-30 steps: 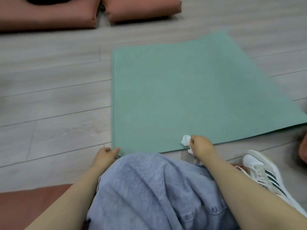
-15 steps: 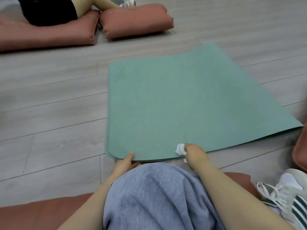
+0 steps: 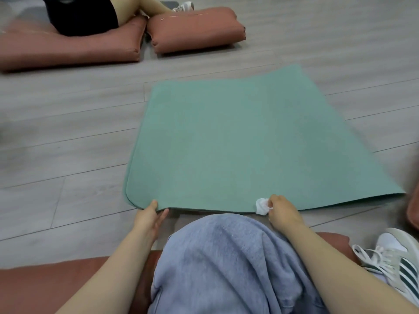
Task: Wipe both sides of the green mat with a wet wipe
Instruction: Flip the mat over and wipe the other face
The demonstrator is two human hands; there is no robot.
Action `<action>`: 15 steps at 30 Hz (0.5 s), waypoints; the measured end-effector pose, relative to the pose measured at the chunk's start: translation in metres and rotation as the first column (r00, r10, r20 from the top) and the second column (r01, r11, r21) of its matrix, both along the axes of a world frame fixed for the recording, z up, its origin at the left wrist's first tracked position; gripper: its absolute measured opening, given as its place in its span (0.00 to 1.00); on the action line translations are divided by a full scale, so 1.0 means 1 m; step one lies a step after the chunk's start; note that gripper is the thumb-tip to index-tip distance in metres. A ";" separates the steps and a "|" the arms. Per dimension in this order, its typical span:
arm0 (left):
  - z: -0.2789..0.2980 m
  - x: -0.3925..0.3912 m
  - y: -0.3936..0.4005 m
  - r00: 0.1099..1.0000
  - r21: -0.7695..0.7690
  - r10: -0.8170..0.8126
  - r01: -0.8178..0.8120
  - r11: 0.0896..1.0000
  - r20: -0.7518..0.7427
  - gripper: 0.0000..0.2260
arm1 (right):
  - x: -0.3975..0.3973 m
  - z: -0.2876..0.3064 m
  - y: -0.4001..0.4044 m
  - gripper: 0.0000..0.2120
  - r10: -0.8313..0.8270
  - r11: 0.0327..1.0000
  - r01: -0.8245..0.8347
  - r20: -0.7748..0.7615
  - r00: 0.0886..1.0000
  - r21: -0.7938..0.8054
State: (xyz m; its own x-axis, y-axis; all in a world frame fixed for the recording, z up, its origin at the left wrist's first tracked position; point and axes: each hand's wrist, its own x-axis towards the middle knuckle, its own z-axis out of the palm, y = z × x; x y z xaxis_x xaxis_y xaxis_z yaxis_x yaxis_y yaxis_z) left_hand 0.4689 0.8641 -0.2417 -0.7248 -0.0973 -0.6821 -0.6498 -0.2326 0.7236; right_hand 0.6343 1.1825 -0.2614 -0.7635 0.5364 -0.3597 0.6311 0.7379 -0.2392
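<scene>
The left hand (image 3: 148, 217) pinched the near edge of the green mat (image 3: 238, 150), thumb on top; the right hand (image 3: 282, 210) curled round a wadded wet wipe (image 3: 261, 206), both forearms reaching forward

No writing, label, brand name or number can be read on anything in view.
</scene>
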 end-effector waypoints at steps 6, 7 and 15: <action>0.000 -0.022 -0.090 0.963 -0.553 -0.207 0.078 0.830 -0.174 0.23 | 0.014 0.000 0.000 0.07 0.152 0.988 -0.151 0.095 0.984 -0.021; 0.009 -0.021 -0.098 0.952 -0.639 -0.251 0.084 0.765 -0.176 0.25 | 0.014 -0.001 -0.001 0.09 0.180 0.983 -0.177 0.086 0.980 -0.042; 0.017 0.001 -0.098 0.830 -0.945 -0.550 0.097 0.313 -0.097 0.41 | 0.018 -0.009 0.006 0.30 0.202 0.979 -0.200 0.287 0.937 -0.037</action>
